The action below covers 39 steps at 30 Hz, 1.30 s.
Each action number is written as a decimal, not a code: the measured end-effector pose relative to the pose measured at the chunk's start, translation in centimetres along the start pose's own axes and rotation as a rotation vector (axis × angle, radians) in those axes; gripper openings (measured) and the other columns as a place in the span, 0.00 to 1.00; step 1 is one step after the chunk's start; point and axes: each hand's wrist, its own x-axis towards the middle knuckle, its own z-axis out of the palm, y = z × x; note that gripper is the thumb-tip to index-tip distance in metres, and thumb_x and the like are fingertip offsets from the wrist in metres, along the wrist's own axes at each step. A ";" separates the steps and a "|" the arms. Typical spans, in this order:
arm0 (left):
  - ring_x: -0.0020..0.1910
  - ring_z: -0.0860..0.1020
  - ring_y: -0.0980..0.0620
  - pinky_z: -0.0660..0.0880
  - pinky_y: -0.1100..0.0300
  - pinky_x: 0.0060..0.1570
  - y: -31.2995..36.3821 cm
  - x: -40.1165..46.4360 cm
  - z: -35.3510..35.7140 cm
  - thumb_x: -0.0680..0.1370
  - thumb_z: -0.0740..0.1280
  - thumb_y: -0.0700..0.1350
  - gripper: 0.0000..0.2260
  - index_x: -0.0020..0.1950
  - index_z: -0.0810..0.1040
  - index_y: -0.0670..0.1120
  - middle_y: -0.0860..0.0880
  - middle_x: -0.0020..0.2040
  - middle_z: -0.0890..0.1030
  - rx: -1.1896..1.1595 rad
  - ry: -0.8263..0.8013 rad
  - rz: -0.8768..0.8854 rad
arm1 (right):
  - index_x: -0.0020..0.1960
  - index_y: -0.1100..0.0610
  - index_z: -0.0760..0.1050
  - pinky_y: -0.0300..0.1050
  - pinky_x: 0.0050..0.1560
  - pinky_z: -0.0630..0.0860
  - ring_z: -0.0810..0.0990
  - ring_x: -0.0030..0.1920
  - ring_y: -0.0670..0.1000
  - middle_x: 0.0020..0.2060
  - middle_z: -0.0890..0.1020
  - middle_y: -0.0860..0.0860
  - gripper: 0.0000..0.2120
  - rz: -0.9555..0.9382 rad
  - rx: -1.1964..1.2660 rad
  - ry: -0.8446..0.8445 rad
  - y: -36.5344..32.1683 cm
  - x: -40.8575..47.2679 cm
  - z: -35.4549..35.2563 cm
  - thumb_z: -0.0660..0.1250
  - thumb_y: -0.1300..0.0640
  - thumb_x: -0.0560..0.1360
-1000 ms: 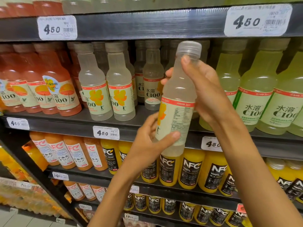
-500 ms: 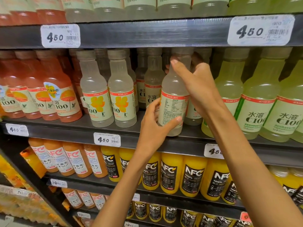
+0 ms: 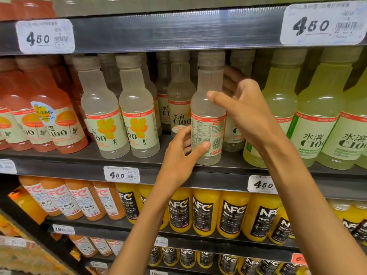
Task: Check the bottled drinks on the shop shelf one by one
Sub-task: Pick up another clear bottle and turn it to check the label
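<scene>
Far left of the middle shelf (image 3: 59, 165) I see the orange-pink bottles (image 3: 59, 124), then two pale bottles with yellow flower labels (image 3: 123, 124) at the front edge. Neither is being touched.

Next comes my left hand (image 3: 178, 155). Its thumb lies across the lower label of the clear bottle (image 3: 208, 120) and its fingers curl behind, so it is clamped around the bottle's lower body. A second ago this bottle was lifted out in front of the shelf, tilted, with its nutrition panel turned to the camera. Now it stands upright with its base down on the shelf edge, in the gap between the flower-label pair and the yellow-green bottles (image 3: 309, 124), the nutrition panel facing outward.

My right hand (image 3: 244, 108) has let go of the cap and neck. The thumb just meets the bottle's shoulder, while the fingers are spread and loosely bent beside the neck, gripping nothing.

I judge this bottle checked and returned. What remains is to release the left hand, perhaps after turning the label forward, and take the next bottle in the row.
</scene>
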 end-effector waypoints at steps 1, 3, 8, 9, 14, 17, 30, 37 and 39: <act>0.62 0.76 0.55 0.72 0.58 0.64 0.0 -0.3 0.4 0.77 0.68 0.39 0.22 0.69 0.68 0.42 0.47 0.64 0.77 -0.013 0.027 -0.003 | 0.55 0.59 0.73 0.32 0.48 0.77 0.80 0.51 0.41 0.53 0.81 0.53 0.11 -0.004 -0.020 0.022 0.2 0.0 0.0 0.70 0.58 0.75; 0.64 0.74 0.54 0.71 0.56 0.65 0.0 -0.8 1.2 0.76 0.69 0.40 0.24 0.70 0.65 0.44 0.47 0.65 0.75 0.001 0.096 0.012 | 0.53 0.61 0.73 0.39 0.51 0.78 0.80 0.52 0.44 0.51 0.80 0.55 0.14 -0.040 -0.156 0.088 0.4 -0.1 0.4 0.71 0.54 0.74; 0.60 0.75 0.52 0.74 0.59 0.57 0.6 -0.3 3.2 0.69 0.76 0.47 0.33 0.69 0.62 0.46 0.48 0.62 0.75 0.104 0.152 0.011 | 0.35 0.49 0.57 0.24 0.38 0.66 0.64 0.33 0.40 0.33 0.63 0.43 0.25 -0.148 -0.424 0.288 0.4 -0.8 2.2 0.74 0.44 0.69; 0.58 0.75 0.52 0.74 0.62 0.53 0.8 0.0 3.3 0.69 0.76 0.47 0.33 0.67 0.63 0.46 0.49 0.60 0.75 0.112 0.155 -0.011 | 0.34 0.49 0.55 0.24 0.37 0.65 0.62 0.33 0.40 0.33 0.61 0.43 0.26 -0.144 -0.432 0.286 0.5 -0.8 2.3 0.74 0.43 0.68; 0.51 0.79 0.61 0.76 0.69 0.50 0.6 1.1 1.3 0.72 0.74 0.43 0.24 0.63 0.68 0.48 0.54 0.54 0.79 0.034 -0.027 -0.047 | 0.34 0.53 0.61 0.27 0.32 0.67 0.67 0.29 0.36 0.31 0.64 0.46 0.21 -0.117 -0.259 0.216 0.6 -0.5 0.8 0.69 0.46 0.75; 0.51 0.80 0.63 0.76 0.70 0.49 0.6 1.1 -0.1 0.70 0.74 0.40 0.22 0.60 0.72 0.52 0.56 0.53 0.81 -0.102 -0.144 -0.105 | 0.38 0.54 0.65 0.27 0.35 0.70 0.72 0.35 0.30 0.35 0.70 0.48 0.14 -0.072 -0.184 0.138 0.8 -0.8 0.3 0.66 0.51 0.78; 0.57 0.75 0.56 0.74 0.68 0.52 0.1 0.1 1.9 0.66 0.79 0.46 0.35 0.66 0.63 0.48 0.54 0.57 0.75 0.191 0.091 -0.001 | 0.42 0.59 0.68 0.38 0.37 0.69 0.69 0.35 0.43 0.34 0.71 0.45 0.21 -0.141 -0.364 0.309 0.4 -1.4 1.4 0.69 0.42 0.73; 0.60 0.77 0.53 0.76 0.56 0.59 -0.5 1.6 -0.4 0.68 0.77 0.43 0.31 0.67 0.69 0.46 0.48 0.63 0.77 0.170 -0.049 -0.037 | 0.44 0.54 0.73 0.35 0.51 0.77 0.79 0.51 0.41 0.51 0.82 0.51 0.07 -0.086 -0.270 0.169 0.6 -1.3 0.2 0.71 0.55 0.75; 0.60 0.77 0.53 0.76 0.55 0.59 -0.6 1.6 -0.3 0.68 0.77 0.44 0.31 0.68 0.69 0.46 0.48 0.63 0.77 0.204 -0.031 -0.012 | 0.46 0.65 0.75 0.47 0.50 0.77 0.80 0.50 0.52 0.49 0.82 0.58 0.14 -0.081 -0.291 0.215 0.7 -1.5 0.5 0.71 0.52 0.74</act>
